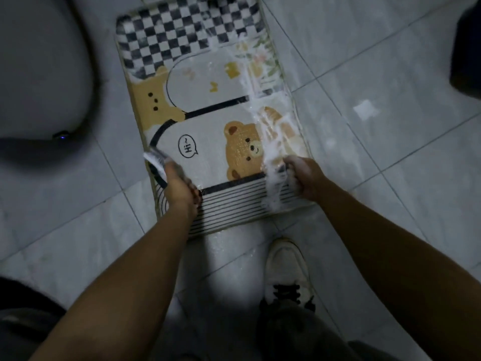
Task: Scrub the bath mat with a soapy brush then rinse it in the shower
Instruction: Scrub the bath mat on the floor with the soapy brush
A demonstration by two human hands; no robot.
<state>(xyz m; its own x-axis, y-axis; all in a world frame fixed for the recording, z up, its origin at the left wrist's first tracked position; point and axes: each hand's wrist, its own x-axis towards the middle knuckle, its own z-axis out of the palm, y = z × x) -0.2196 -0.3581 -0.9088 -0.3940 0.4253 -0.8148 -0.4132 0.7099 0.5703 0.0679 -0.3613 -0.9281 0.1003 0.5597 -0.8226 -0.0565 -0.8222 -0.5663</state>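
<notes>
Soapy bear-print fabric bath mat, centre frame, is likely limp and slippery; take its near striped edge. The left hand grips a white-bristled brush; the foamy right hand is curled, and I cannot tell on what.

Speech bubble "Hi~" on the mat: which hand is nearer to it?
Left. The left hand lies just below the speech bubble; the right hand is past the bear.

One head-worn camera looks steeply down from standing height. It faces the floor, close over both forearms. The mat fills the upper middle.
</notes>
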